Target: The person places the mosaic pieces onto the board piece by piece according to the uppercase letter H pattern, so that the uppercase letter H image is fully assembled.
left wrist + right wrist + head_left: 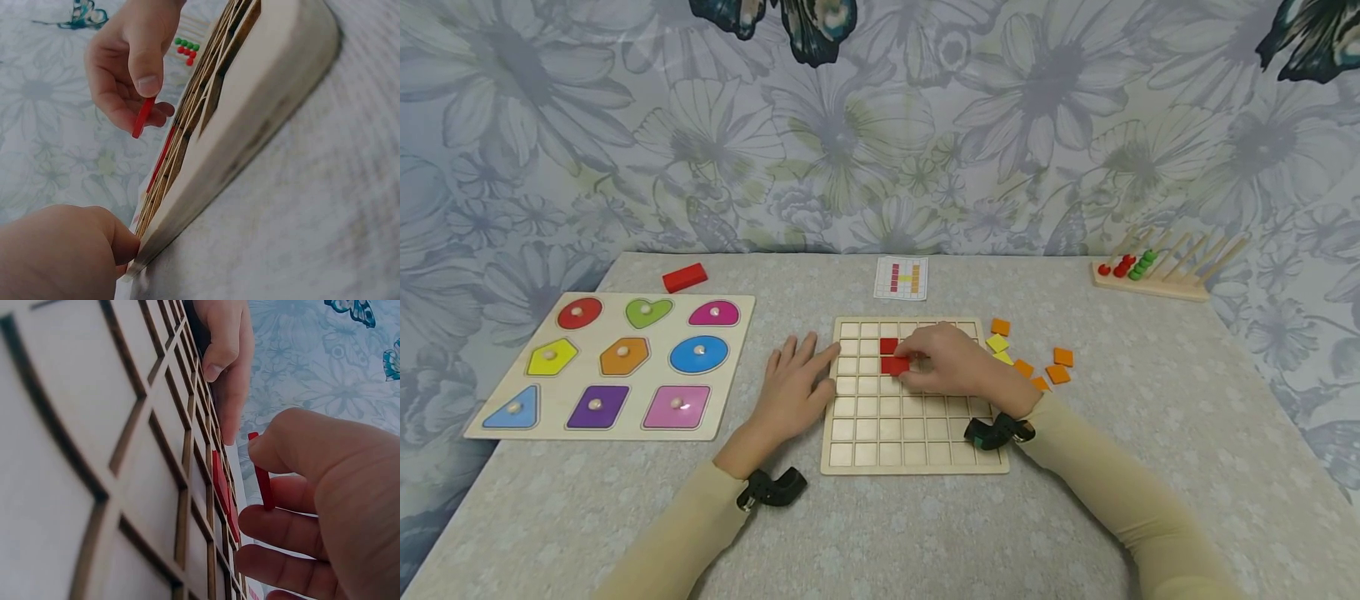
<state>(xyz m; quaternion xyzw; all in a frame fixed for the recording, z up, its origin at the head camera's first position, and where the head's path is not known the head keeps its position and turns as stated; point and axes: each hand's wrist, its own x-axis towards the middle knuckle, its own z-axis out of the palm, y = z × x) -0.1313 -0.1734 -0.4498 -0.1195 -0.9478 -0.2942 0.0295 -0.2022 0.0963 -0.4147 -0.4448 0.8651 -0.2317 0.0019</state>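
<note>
My right hand [947,360] is over the upper middle of a wooden grid board [917,465]. Between thumb and fingers it pinches a red square tile [263,478], tilted on edge just above the grid in both wrist views. Red tiles [888,345] lie in cells of the board beside these fingertips. At the board's left edge rests my left hand [790,387], fingers spread and its index fingertip touching the rim. Right of the board, loose orange tiles [1063,357] and yellow tiles [997,342] are scattered, some partly behind the right wrist.
Behind the board lies a pattern card [901,277] with coloured squares. To the left is a knobbed shape puzzle [625,333], with a red block [685,277] behind it. A wooden bead stand [1150,283] is at the back right, near the flowered wall.
</note>
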